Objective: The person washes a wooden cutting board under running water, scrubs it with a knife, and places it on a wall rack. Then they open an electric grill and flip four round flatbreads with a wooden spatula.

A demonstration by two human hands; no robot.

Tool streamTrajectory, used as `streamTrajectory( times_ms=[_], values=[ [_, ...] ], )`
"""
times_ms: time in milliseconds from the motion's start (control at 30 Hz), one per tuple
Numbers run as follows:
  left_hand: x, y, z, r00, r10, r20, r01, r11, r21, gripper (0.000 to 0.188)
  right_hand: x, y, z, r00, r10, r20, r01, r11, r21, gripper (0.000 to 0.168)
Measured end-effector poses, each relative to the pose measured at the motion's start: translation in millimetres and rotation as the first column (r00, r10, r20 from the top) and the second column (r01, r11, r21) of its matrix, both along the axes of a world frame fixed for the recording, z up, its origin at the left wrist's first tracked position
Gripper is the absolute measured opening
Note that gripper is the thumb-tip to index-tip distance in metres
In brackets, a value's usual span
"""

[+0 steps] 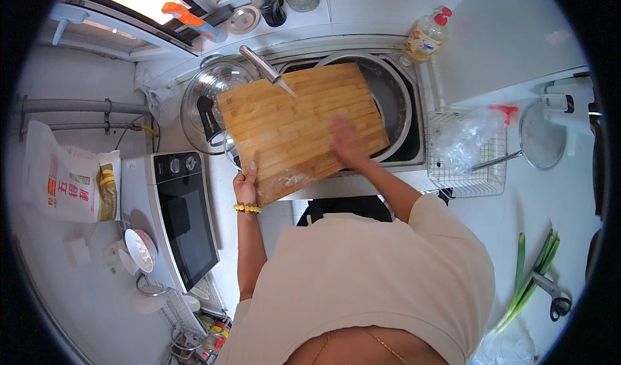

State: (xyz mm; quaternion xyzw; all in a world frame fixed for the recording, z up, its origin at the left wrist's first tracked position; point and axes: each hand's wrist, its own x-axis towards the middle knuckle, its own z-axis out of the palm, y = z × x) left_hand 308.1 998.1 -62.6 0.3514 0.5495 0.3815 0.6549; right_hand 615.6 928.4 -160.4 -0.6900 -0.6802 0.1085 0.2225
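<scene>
A large wooden cutting board (301,117) lies tilted over the sink (417,151) and a round metal basin (395,98) inside it. Water runs from the chrome faucet (262,65) onto the board's upper part. My left hand (246,185), with a yellow bead bracelet at the wrist, grips the board's near left corner, thumb on top. Blurred by motion, my right hand (348,142) rests on or just over the board's right half; its fingers are hard to make out. A wet, whitish patch shows near the board's lower edge.
Left of the board are a glass pot lid (220,79) and a microwave (187,219). A dish soap bottle (425,35) stands behind the sink's right corner. To the right are a wire basket (465,185) holding a plastic bag, a strainer (542,134), green onions (526,282) and scissors (553,294).
</scene>
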Motion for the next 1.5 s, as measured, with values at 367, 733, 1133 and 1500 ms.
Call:
streamTrajectory(
  times_ms=[367,733,1133,1500],
  values=[
    [5,1,7,0.999,0.007,-0.045,-0.007,1.000,0.003,0.025,10,75,-43,0.832,-0.553,0.039,0.552,0.833,0.042,0.058],
    [-3,3,-2,1.000,0.008,-0.008,-0.008,1.000,-0.018,0.025,2,-21,8,0.919,-0.063,-0.389,0.071,0.997,0.005,0.046],
    [-9,7,-11,0.999,-0.017,-0.049,0.016,1.000,-0.011,0.035,56,-38,-12,0.767,-0.252,-0.591,-0.058,0.889,-0.454,0.015],
    [-4,8,-2,1.000,0.014,-0.009,-0.014,0.999,-0.041,0.025,61,-13,-18,0.873,-0.059,-0.483,-0.189,0.874,-0.448,0.011]
  ],
)
